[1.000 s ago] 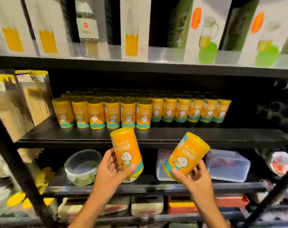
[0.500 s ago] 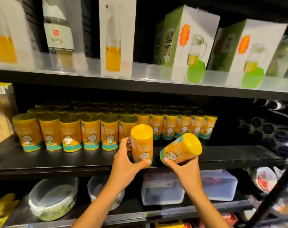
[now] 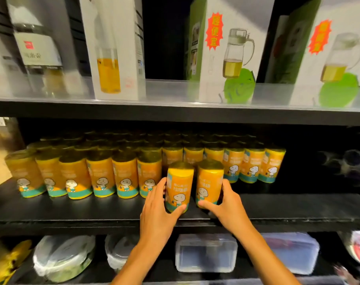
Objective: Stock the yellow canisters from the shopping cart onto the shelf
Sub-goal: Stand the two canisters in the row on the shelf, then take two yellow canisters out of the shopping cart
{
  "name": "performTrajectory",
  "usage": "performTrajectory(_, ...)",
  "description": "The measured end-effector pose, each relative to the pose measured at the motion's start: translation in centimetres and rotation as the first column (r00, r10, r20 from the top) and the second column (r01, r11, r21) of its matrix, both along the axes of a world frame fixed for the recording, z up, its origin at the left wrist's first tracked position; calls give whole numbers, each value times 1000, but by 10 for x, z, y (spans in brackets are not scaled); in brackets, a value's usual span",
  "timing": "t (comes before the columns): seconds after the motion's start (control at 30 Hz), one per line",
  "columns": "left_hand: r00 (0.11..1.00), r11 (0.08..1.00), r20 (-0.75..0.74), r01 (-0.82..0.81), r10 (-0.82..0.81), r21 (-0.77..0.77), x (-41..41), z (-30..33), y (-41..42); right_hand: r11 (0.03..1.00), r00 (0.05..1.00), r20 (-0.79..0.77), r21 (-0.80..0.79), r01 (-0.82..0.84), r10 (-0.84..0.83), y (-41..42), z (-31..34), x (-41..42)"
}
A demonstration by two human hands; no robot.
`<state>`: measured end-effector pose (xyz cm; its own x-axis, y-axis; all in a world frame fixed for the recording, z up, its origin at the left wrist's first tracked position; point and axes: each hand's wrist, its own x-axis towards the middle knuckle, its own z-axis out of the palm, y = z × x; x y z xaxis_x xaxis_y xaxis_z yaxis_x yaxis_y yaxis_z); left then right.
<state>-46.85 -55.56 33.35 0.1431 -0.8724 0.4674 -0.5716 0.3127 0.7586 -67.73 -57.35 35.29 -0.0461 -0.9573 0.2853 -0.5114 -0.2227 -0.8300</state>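
Both canisters, held tilted in mid-air a second ago, now stand upright at the front of the black middle shelf (image 3: 298,206). Left hand (image 3: 157,210): its grip is wrapped round the left canister (image 3: 179,189), thumb across the lower front by the teal band, fingers curled behind the side away from the other hand. Right hand (image 3: 228,204): its grip is closed on the right canister (image 3: 209,183), thumb lying across the base at the front, fingers round the outer side. The two held canisters stand just beside each other between the two hands; whether they touch cannot be told. Whether their bases rest fully on the shelf cannot be told either, as the hands cover the lower edges. Beyond the left hand's grip, and running off to its outer side, a front row of stocked canisters (image 3: 101,177) stands upright with further rows behind in shadow. Beyond the right hand's grip, a set-back row (image 3: 253,166) runs off to that hand's outer side. Above both hands, an upper shelf carries a white box (image 3: 115,48) and green-and-white boxes (image 3: 228,54) printed with oil jugs. Below the wrists, a lower shelf holds a clear lidded tub (image 3: 205,253) and round covered bowls (image 3: 64,258).
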Motion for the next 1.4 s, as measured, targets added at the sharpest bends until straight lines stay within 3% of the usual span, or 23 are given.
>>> performTrajectory(0.13,996,1000,82,-23,21,17,-11,3,-14,996,975,-203,-20,92,-94,-15,0,-6)
performTrajectory(0.23,989,998,129,-70,68,5,-21,6,-12,994,961,-257,-5,109,-107,-21,3,-9)
performTrajectory(0.33,988,989,97,-112,121,-97,-23,4,6,996,972,-221,-7,85,-85,-22,-3,-14)
performTrajectory(0.43,989,970,141,-14,50,-242,-22,1,24,999,991,-123,-18,46,-48,-23,-12,-18)
performTrajectory(0.53,967,983,256,44,3,-179,-24,-3,30,1000,995,-97,-14,27,-28,-27,-12,-22)
performTrajectory(0.73,920,996,383,-58,82,-73,-28,4,26,999,988,-156,31,-9,13,-38,-8,-18)
performTrajectory(0.87,895,993,429,-114,121,-43,-29,5,22,998,950,-307,45,-40,52,-36,6,-7)
performTrajectory(1.07,849,982,505,-186,156,9,-32,-4,13,997,944,-323,21,-68,71,-44,8,3)
performTrajectory(1.27,854,982,491,-187,169,-13,-25,1,29,993,944,-307,51,-109,120,-36,9,-8)
performTrajectory(1.4,866,986,473,-157,164,-55,5,0,66,992,987,-148,-94,-80,66,-4,4,-17)
